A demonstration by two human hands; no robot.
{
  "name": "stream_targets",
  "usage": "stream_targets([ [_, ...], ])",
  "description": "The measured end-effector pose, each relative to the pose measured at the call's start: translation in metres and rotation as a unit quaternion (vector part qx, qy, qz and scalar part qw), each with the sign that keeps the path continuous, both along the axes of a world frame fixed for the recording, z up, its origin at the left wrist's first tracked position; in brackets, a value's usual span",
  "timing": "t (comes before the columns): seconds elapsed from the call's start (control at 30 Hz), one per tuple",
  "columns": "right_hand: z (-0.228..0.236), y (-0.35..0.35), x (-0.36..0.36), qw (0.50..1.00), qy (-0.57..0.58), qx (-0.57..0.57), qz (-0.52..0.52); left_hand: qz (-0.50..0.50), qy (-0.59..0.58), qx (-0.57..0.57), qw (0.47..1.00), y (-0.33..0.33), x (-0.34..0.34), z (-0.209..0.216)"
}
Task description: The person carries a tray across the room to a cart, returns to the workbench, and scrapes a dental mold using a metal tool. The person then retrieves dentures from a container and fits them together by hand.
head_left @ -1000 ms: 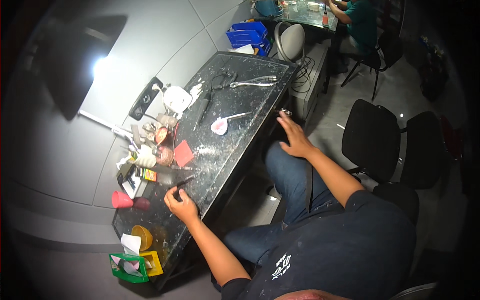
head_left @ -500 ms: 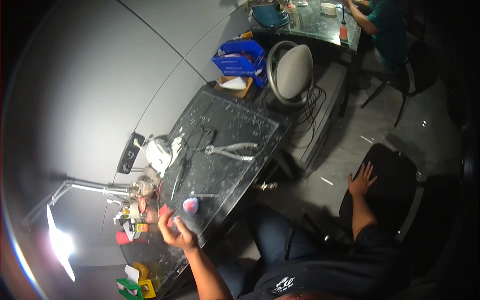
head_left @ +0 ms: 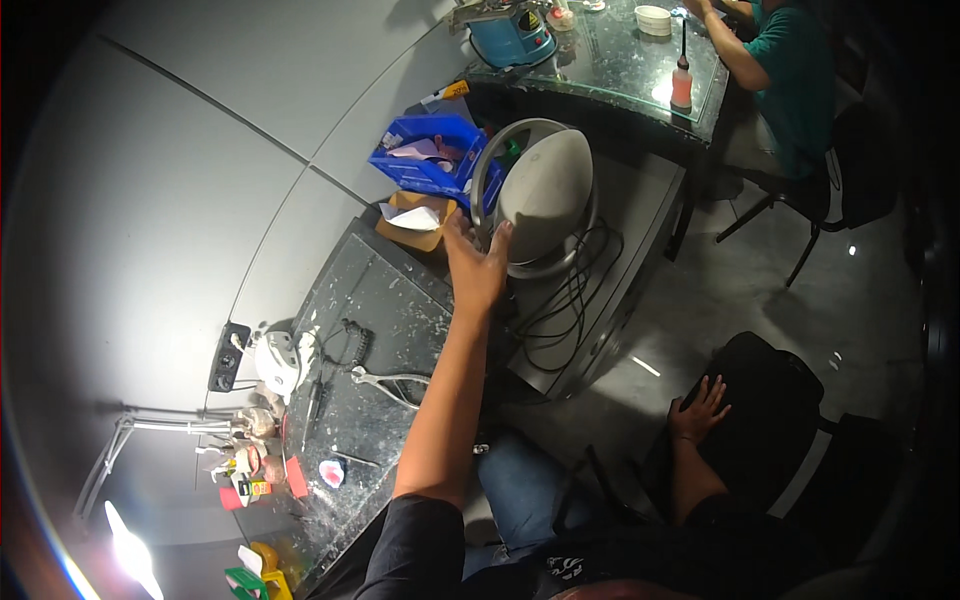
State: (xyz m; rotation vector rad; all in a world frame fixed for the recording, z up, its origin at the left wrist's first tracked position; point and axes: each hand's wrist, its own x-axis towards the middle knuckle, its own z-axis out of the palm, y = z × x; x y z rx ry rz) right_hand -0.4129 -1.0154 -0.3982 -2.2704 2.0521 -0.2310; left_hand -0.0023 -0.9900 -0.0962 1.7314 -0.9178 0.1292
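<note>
My left hand (head_left: 474, 264) is stretched out over the far end of the dark workbench, thumb and fingers apart, holding nothing I can see. It overlaps the lower edge of a pale oval-headed device (head_left: 548, 188) with a round grey frame; whether it touches cannot be told. Just beyond the fingers sits a brown box (head_left: 408, 232) with white paper in it. My right hand (head_left: 702, 408) lies spread and flat on a black chair (head_left: 765, 395). Large metal pliers (head_left: 378, 382) lie on the bench, partly hidden by my left forearm.
A blue bin (head_left: 425, 180) stands past the brown box. On the bench are a pink-and-white dental mould (head_left: 332, 473), a white machine (head_left: 280, 362) and a lamp (head_left: 130, 550). Black cables (head_left: 560, 325) hang beside a grey cabinet. A person in green (head_left: 795, 85) sits at the far table.
My left hand has gone from above the near bench, by the mould, to the far end beside the oval-headed device. My right hand stays on the chair. The view has shifted.
</note>
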Motion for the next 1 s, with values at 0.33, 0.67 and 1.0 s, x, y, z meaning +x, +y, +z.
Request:
stream_targets([
  [0.33, 0.002, -0.034, 0.001, 1.000, 0.004, -0.028, -0.006, 0.045, 0.157, 0.102, 0.981, -0.037, 0.003, -0.036],
  [0.67, -0.003, -0.045, 0.006, 0.999, 0.016, -0.048, -0.013, 0.085, 0.096, 0.140, 0.982, -0.053, -0.020, -0.026],
  [1.0, -0.010, -0.045, 0.003, 0.998, 0.002, -0.066, -0.015, 0.137, 0.190, 0.042, 0.971, -0.106, -0.099, -0.034],
])
